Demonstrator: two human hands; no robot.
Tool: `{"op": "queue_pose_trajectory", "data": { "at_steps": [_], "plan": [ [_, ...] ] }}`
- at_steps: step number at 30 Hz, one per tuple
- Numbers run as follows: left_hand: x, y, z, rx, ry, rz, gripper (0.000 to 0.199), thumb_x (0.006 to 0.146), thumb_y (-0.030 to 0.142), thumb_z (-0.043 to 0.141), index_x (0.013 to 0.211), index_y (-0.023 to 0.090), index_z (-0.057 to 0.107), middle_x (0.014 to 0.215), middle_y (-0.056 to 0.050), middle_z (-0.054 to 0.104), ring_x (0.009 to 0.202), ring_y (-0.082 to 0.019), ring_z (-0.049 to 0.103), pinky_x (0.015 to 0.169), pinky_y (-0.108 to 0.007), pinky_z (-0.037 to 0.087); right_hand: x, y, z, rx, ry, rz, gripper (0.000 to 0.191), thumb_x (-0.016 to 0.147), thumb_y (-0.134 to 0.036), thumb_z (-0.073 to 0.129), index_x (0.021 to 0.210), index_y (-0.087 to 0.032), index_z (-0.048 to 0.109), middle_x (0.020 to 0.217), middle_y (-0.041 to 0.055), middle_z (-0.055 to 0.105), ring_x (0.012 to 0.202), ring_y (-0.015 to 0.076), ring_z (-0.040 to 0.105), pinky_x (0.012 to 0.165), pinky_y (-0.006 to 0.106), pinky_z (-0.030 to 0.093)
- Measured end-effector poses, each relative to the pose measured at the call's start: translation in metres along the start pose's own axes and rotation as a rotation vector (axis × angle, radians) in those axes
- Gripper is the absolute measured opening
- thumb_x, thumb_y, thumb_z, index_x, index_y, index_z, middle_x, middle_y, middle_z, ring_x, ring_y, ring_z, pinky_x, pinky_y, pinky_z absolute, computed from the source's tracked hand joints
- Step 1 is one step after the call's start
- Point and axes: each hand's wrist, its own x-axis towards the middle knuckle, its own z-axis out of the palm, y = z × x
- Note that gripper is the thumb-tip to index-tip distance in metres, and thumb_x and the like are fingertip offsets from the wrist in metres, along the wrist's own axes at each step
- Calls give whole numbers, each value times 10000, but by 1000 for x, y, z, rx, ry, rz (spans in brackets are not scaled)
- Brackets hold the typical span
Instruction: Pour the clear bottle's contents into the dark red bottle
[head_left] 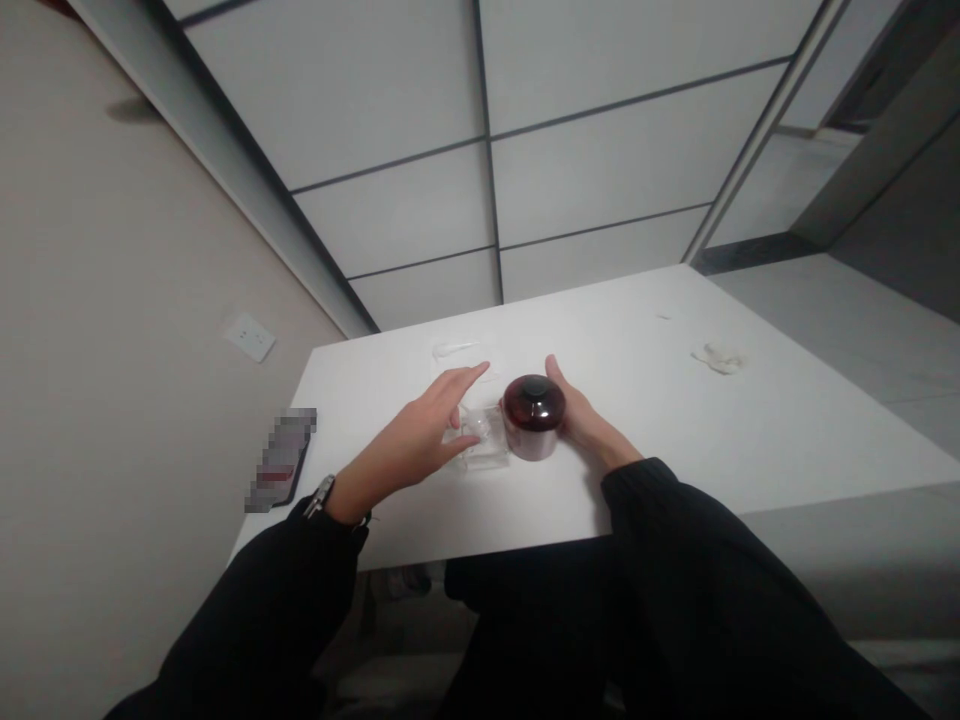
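On the white tabletop [622, 350], apparently steadying the upright, round, glossy dark-red-lidded jar [533, 420] with the right hand [583, 420]; cannot tell its finger spacing. Holding the left hand [412, 440] with thumb and fingers spread at the clear plastic box [491, 458] beside the jar. Calls, probably, for light contact.

Flat object [289, 455] pixelated; clear container [491, 457] contents indistinct; scrap [720, 359] blurred; sleeves [262, 600] cut off.

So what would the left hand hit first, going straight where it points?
Probably the clear box, then the jar; depth is unclear, so the left hand might pass above the box.
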Motion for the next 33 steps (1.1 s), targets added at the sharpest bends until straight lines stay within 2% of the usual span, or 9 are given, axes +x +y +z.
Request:
{"op": "queue_pose_trajectory", "data": {
  "at_steps": [3, 6, 8, 10, 12, 16, 20, 26, 33],
  "plan": [
    [0, -2, -3, 103, -25, 7, 726, 975, 273, 653, 1627, 346, 343, 1420, -74, 656, 1156, -261, 642, 1046, -446, 526, 0, 0, -1, -11, 5, 10, 847, 784, -987, 468, 880, -196, 758, 787, 127, 770, 921, 354, 720, 920, 502, 562],
    [2, -1, -5, 162, -34, -24, 614, 963, 329, 689, 1544, 305, 491, 1185, -66, 731, 1115, -285, 646, 1000, -457, 537, 0, -1, -2, -30, -10, 33, 878, 787, -995, 442, 867, -180, 759, 768, 134, 765, 897, 353, 717, 905, 501, 563],
    [2, 0, -5, 108, -35, -6, 668, 952, 325, 698, 1572, 281, 453, 1341, -100, 679, 1200, -291, 636, 1060, -473, 524, 0, -2, 0, -31, -3, 22, 884, 777, -1000, 447, 873, -180, 761, 763, 130, 767, 906, 351, 717, 904, 493, 563],
    [2, 1, -3, 3, -67, 45, 726, 972, 268, 642, 1632, 303, 342, 1572, -110, 537, 1348, -277, 588, 1156, -468, 480, -1, -3, 2, -23, 2, 2, 874, 767, -1001, 466, 892, -190, 767, 775, 116, 774, 933, 344, 720, 912, 481, 561],
    [2, 1, -1, -61, -93, 57, 719, 993, 234, 584, 1647, 332, 303, 1628, -86, 498, 1400, -256, 571, 1191, -452, 460, -1, -4, 3, -13, -8, -15, 863, 769, -997, 473, 926, -203, 775, 808, 102, 783, 953, 331, 723, 917, 470, 558],
    [3, 3, 1, -15, -29, -37, 658, 986, 286, 640, 1601, 295, 405, 1316, -68, 724, 1110, -226, 706, 1059, -409, 548, -2, -3, 2, -19, -7, -13, 854, 792, -983, 463, 921, -195, 767, 810, 106, 777, 911, 324, 715, 891, 467, 552],
    [5, 11, -1, 63, 150, -18, 505, 965, 353, 713, 1439, 237, 583, 1112, -52, 743, 854, -180, 684, 882, -344, 587, -2, -2, 0, -29, 5, -4, 838, 793, -982, 463, 843, -193, 743, 699, 96, 735, 864, 321, 695, 856, 451, 552],
    [2, 17, -12, 71, 314, 1, 446, 958, 352, 734, 1368, 215, 626, 1125, -57, 750, 930, -188, 703, 899, -334, 605, -2, -2, 2, -1, -5, -11, 813, 788, -975, 490, 835, -201, 734, 701, 76, 736, 817, 286, 686, 799, 413, 554],
    [-3, 16, -28, -6, 241, -78, 453, 940, 313, 732, 1378, 264, 627, 1176, -46, 769, 1054, -219, 736, 1036, -405, 586, -2, -2, 1, 16, 59, -2, 749, 786, -946, 555, 761, -209, 687, 678, 72, 712, 802, 280, 685, 832, 434, 550]
  ]
}}
